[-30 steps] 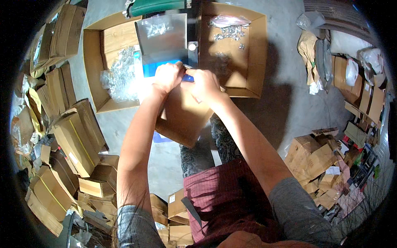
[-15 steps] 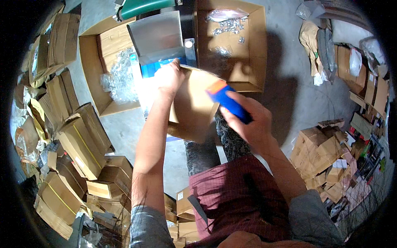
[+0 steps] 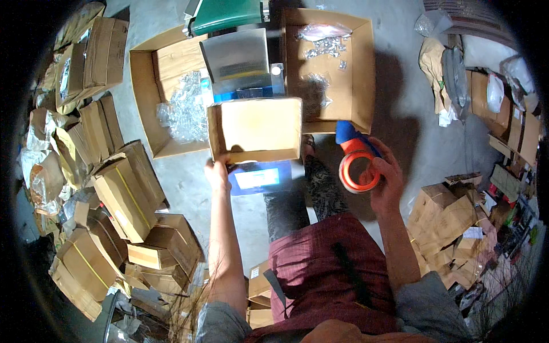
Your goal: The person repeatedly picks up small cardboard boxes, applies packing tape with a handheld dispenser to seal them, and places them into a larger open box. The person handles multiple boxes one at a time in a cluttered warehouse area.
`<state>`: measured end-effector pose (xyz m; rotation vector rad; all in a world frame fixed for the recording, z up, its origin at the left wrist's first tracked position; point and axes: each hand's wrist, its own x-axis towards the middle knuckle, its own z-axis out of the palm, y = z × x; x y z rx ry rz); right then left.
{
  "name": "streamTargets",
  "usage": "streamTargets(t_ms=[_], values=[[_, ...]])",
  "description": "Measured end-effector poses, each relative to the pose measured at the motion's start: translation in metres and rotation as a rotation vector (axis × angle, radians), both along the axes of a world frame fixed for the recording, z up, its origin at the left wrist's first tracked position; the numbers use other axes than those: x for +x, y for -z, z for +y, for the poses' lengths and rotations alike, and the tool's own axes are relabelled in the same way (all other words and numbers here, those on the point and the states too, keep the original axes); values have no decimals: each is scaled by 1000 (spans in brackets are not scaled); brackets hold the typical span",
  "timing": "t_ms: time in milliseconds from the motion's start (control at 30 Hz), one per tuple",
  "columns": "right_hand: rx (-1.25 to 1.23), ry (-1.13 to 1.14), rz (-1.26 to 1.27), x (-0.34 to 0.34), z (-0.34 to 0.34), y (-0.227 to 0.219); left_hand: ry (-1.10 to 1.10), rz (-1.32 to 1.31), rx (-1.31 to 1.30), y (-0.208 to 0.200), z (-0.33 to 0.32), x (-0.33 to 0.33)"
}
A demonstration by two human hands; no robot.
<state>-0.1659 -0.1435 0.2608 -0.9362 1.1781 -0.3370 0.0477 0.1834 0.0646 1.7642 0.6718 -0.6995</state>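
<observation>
A small open cardboard box (image 3: pixel 255 156) sits in the middle of the view, and its lit inside faces up at me. My left hand (image 3: pixel 218 174) grips the box at its near left corner; some of the fingers are hidden by the wall. My right hand (image 3: pixel 384 176) is closed around a tape dispenser (image 3: pixel 355 146) with an orange-red roll and a blue end. The dispenser is held to the right of the box, apart from it. Just below the box's near side, a blue panel with a glowing screen (image 3: pixel 257 178) shows.
Beyond the box stand a metal chute (image 3: pixel 235 56) and a green conveyor belt (image 3: pixel 229 18). Large open cartons with clear plastic pieces flank it, one left (image 3: pixel 143 103), one right (image 3: pixel 357 74). Stacked cardboard (image 3: pixel 128 194) fills the left side; more cartons (image 3: pixel 440 211) lie at right.
The box has turned so its open side faces up. My left hand has shifted to its near left corner. My right hand has drawn the tape dispenser away to the right.
</observation>
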Motion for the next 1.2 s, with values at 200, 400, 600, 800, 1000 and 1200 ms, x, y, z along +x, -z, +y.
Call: streamTargets(t_ms=[200, 400, 600, 800, 1000, 1200], values=[[683, 205, -238, 7, 23, 19, -238, 336, -287, -16, -4, -79], [806, 33, -243, 20, 44, 21, -286, 662, -381, -55, -8, -124], [864, -55, -96, 35, 65, 9, 134, 476, -370, -112, 2, -116], [976, -150, -63, 31, 93, 19, -38, -27, -572, -177, -14, -60], [818, -230, -114, 26, 116, 11, 136, -93, -462, -185, 8, -41], [144, -701, -15, 26, 119, -31, 288, 193, -554, -185, 15, -43]])
